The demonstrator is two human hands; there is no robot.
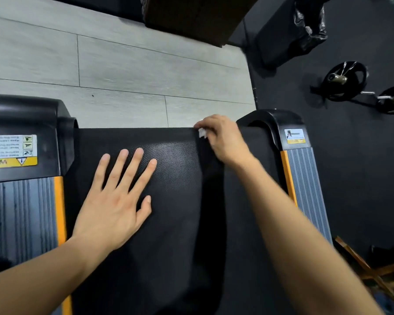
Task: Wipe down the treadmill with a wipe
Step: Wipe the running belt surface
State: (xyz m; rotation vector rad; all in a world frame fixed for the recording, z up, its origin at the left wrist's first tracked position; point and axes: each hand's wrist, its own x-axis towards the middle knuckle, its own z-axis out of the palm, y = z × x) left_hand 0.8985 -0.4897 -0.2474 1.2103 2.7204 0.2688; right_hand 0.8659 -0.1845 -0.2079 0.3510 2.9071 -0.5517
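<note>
Left hand (pixel 114 201) flat with fingers spread on black treadmill belt (pixel 173 169), right hand (pixel 223 137) curled round small white wipe (pixel 202 132) at belt's far edge, just left of black end cap (pixel 271 120), barbell (pixel 364 87) far right on dark floor

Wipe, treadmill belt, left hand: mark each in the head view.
wipe (pixel 202 132), head view, on the white bit showing under the right hand's fingers
treadmill belt (pixel 180 169), head view, on its textured black surface
left hand (pixel 116 201), head view, on its back
</note>
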